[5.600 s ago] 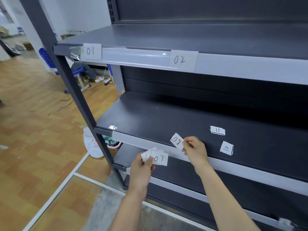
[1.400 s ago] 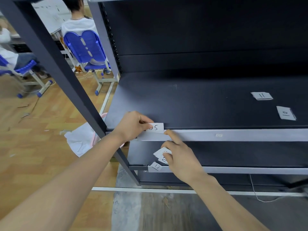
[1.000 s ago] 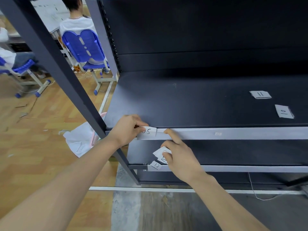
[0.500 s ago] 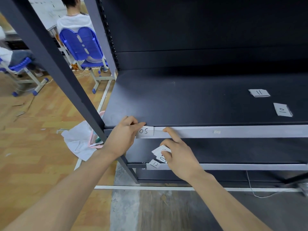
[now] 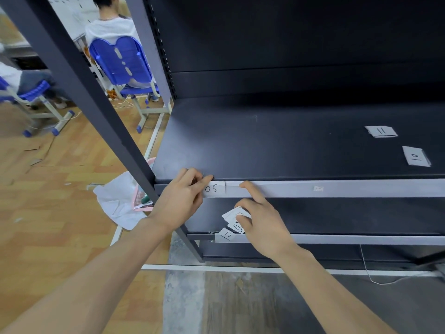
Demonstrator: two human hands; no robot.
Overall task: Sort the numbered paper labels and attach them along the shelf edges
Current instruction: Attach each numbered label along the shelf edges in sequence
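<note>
A white paper label marked 05 sits in the grey edge strip of the dark shelf, at its left end. My left hand presses fingertips on the strip's top edge just left of the label. My right hand touches the strip with its index finger just right of the label, while its other fingers hold a small stack of labels. A label marked 12 sits in the edge strip of the shelf below. Labels 11 and 10 lie loose on the shelf board.
A dark upright post runs diagonally left of the shelf. A white bag and a pink item lie on the wooden floor. Behind, a person sits on a blue chair. A thin white cable trails at the lower right.
Label 05 has gone from standing above the strip to sitting down inside it. My left hand slid along the strip's top edge; my right index finger stayed beside the label.
</note>
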